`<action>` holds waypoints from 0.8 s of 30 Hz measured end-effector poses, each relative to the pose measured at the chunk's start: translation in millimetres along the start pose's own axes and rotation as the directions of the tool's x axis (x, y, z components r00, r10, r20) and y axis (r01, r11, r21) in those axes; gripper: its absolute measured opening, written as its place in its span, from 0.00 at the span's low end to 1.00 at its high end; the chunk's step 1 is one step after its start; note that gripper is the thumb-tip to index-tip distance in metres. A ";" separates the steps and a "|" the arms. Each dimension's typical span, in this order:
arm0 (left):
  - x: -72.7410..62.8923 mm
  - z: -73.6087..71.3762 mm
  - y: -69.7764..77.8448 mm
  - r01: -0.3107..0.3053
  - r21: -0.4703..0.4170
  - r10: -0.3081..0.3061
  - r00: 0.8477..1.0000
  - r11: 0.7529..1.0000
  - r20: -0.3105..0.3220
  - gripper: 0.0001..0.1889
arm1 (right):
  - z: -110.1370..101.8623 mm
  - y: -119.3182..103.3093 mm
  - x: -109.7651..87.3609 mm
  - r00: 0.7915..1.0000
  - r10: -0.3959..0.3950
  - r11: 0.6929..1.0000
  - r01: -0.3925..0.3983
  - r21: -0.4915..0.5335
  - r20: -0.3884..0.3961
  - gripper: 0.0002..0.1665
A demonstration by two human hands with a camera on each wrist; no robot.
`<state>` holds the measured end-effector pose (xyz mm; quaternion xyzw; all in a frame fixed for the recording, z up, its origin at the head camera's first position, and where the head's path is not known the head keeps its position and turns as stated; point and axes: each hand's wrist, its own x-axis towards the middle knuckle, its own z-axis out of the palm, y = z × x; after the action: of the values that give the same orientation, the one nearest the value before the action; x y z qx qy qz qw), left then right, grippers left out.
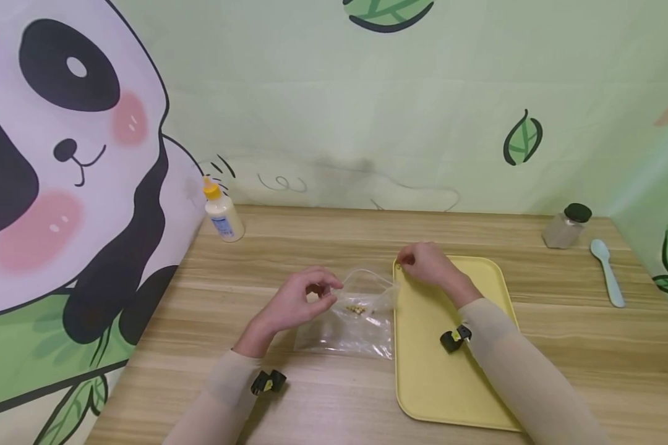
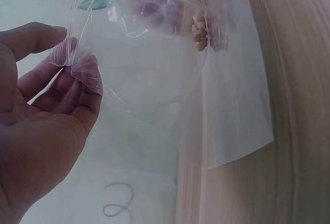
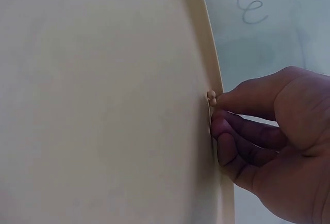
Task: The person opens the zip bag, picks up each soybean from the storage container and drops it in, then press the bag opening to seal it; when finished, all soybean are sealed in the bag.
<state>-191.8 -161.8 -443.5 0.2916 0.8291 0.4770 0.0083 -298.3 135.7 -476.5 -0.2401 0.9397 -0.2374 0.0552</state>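
Note:
A clear zip bag (image 1: 342, 337) lies on the table with its mouth raised, and a small heap of pale yellow beans (image 1: 357, 308) shows inside. My left hand (image 1: 297, 303) holds the left side of the mouth; in the left wrist view the zip strip (image 2: 63, 53) passes between thumb and curled fingers. To the right of the bag is a yellow tray (image 1: 428, 371). My right hand (image 1: 431, 266) is at the tray's far left corner, its thumb and fingers pinching a few beans (image 3: 211, 98) close to the rim.
A glue bottle (image 1: 224, 219) with a yellow cap stands at the back left. Back right are a clear jar (image 1: 563, 230) with a black lid and a light blue spoon (image 1: 608, 272). A printed panda backdrop (image 1: 401, 123) rises behind the wooden table (image 1: 323, 402).

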 end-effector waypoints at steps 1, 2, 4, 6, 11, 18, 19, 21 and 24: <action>0.1 0.3 0.0 0.005 0.003 -0.005 1.000 1.000 0.001 0.11 | -0.1 0.0 -0.2 1.000 0.002 1.000 -0.002 -0.003 0.004 0.10; 0.3 0.6 0.1 0.008 0.006 -0.008 1.000 1.000 0.002 0.11 | -0.3 -0.2 -0.3 1.000 0.003 1.000 -0.003 -0.006 0.008 0.10; 0.6 0.5 1.5 0.012 0.011 -0.012 1.000 1.000 0.006 0.11 | -0.6 -0.8 -0.4 1.000 0.001 1.000 -0.001 -0.009 0.014 0.10; 0.6 -0.9 7.8 0.012 0.014 -0.012 1.000 1.000 0.007 0.11 | -1.1 -1.5 -0.5 1.000 -0.003 1.000 0.003 -0.013 0.020 0.11; -0.9 -6.7 30.6 0.000 0.010 0.000 1.000 1.000 0.006 0.10 | -2.3 -3.8 -0.1 1.000 -0.015 0.999 0.016 -0.033 0.027 0.11; -0.7 -3.6 17.4 0.015 0.002 -0.015 1.000 1.000 0.008 0.10 | -2.8 -5.2 0.7 0.999 0.000 0.999 0.002 -0.045 0.043 0.10; -0.4 -2.5 12.1 0.015 0.001 -0.015 1.000 1.000 0.010 0.10 | -2.5 -5.0 0.7 0.999 -0.001 0.999 0.003 -0.047 0.045 0.10; 0.0 -0.7 2.4 0.006 -0.001 -0.006 1.000 1.000 0.011 0.11 | -1.7 -3.8 1.0 0.999 -0.007 0.998 0.010 -0.054 0.043 0.09; 0.0 0.0 -1.9 -0.004 -0.006 0.004 1.000 1.000 0.014 0.11 | -0.4 -3.1 0.9 0.999 -0.019 0.998 0.021 -0.062 0.035 0.08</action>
<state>-192.7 -162.5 -445.0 0.2968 0.8270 0.4773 0.0140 -297.8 133.1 -474.7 -0.2551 0.9430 -0.2046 0.0615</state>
